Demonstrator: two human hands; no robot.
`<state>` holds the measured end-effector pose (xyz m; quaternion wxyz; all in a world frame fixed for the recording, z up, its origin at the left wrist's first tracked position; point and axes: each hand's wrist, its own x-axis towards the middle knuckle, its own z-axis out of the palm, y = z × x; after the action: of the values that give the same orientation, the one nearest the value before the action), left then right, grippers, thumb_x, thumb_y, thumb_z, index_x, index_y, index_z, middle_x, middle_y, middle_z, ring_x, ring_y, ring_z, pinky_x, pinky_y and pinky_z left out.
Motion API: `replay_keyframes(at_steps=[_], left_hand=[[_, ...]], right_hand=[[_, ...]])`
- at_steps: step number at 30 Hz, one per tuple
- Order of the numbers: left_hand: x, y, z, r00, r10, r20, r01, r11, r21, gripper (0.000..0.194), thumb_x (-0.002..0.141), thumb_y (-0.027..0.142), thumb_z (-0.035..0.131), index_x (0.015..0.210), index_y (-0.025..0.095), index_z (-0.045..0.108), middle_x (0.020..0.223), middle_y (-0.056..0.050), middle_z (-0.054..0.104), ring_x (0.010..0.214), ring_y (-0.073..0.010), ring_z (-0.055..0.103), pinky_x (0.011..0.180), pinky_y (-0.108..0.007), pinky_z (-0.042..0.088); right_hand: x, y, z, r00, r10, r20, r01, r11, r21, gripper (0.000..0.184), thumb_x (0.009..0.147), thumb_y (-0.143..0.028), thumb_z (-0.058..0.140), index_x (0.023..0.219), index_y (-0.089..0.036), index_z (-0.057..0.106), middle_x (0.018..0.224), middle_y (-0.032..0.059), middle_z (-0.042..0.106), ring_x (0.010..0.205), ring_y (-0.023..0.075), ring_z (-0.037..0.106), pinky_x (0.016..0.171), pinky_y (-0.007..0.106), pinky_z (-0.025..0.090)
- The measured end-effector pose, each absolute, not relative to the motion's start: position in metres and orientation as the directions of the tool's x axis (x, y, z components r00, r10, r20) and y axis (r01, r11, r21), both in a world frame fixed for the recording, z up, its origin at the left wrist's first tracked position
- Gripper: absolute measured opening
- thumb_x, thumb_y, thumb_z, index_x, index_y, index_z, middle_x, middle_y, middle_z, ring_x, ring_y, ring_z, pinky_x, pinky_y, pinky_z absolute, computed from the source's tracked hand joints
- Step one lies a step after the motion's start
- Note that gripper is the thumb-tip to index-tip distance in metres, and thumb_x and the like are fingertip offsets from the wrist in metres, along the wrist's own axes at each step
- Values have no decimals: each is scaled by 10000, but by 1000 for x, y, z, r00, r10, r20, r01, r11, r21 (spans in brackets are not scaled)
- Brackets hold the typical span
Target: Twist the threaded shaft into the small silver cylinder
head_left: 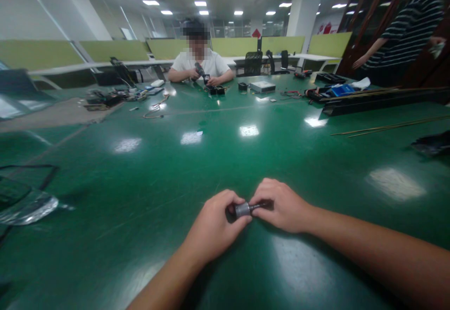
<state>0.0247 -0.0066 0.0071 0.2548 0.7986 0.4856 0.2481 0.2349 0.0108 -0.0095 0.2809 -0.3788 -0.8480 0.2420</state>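
Just above the green table, my left hand point(213, 225) is closed with thumb and fingers around a small grey metal cylinder point(242, 210). Its left end is dark and partly covered by my fingers. From the right end of the cylinder a thin dark shaft point(258, 205) runs into my right hand point(286, 207), which pinches it between thumb and fingertips. The two hands almost meet at the joint between cylinder and shaft. Whether these are one piece or two, I cannot tell.
Across the green table point(168, 160) a seated person holds a dark power tool point(201, 70). Cables and parts point(112, 97) lie far left, clear plastic point(31, 207) near left. A white box point(262, 86), a long black channel point(379, 101) and thin rods point(390, 126) lie beyond. Another person stands right.
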Motion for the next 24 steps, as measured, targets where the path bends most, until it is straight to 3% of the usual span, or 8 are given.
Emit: replay_keyframes(at_steps=[24], left_hand=[[22,-6,8,417,898,139,656,-403,638,145,761,215,735,855,192,627,842,-6,656,784,-184,610,711,-281,439]], right_hand=[[238,10,-6,-562,775,288,503,597,-625,96,797,-181,716,891,-196,734,813,30,711,833,197,592,792,345,426]])
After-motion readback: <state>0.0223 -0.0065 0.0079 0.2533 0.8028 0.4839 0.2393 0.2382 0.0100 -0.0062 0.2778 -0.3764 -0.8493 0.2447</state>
